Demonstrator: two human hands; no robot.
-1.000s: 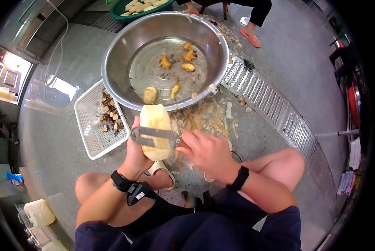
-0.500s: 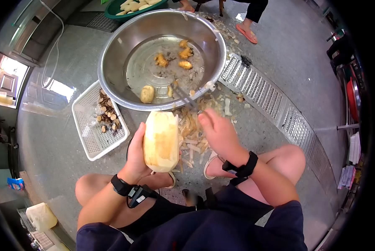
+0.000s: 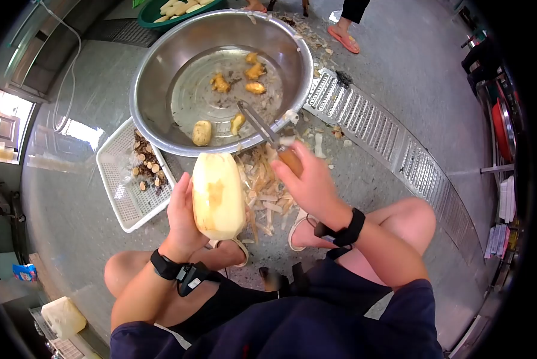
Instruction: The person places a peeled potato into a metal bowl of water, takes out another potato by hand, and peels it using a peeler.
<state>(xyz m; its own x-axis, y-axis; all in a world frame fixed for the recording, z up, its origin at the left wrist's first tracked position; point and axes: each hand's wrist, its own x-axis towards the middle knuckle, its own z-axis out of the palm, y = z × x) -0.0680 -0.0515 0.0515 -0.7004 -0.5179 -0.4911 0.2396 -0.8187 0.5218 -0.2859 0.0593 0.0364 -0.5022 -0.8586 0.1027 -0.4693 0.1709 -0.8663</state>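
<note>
My left hand (image 3: 182, 210) is wrapped around the left side of a large, pale yellow, peeled root vegetable (image 3: 218, 200), held upright with a few brownish patches left on its face. In my right hand (image 3: 310, 185) is a peeler (image 3: 261, 127) with a wooden handle and a long metal blade, pointing up and left. The blade is apart from the vegetable, over the near rim of a wide steel basin (image 3: 155, 78). Shallow cloudy water in the basin holds several pieces of ginger (image 3: 255, 72) and an oval, potato-like tuber (image 3: 202, 133).
A white plastic basket (image 3: 120, 200) with dark, cut pieces stands left of the basin. Peelings (image 3: 265, 191) litter the floor by my feet. A metal drain grate (image 3: 370, 119) runs along the right. Behind is a green tub (image 3: 152, 15) of pale vegetables, near another person's sandalled foot (image 3: 344, 37).
My right hand has raised the peeler up and away from the vegetable, so its blade and handle now show clearly. The vegetable has turned slightly in my left hand. The whole view has shifted a little.
</note>
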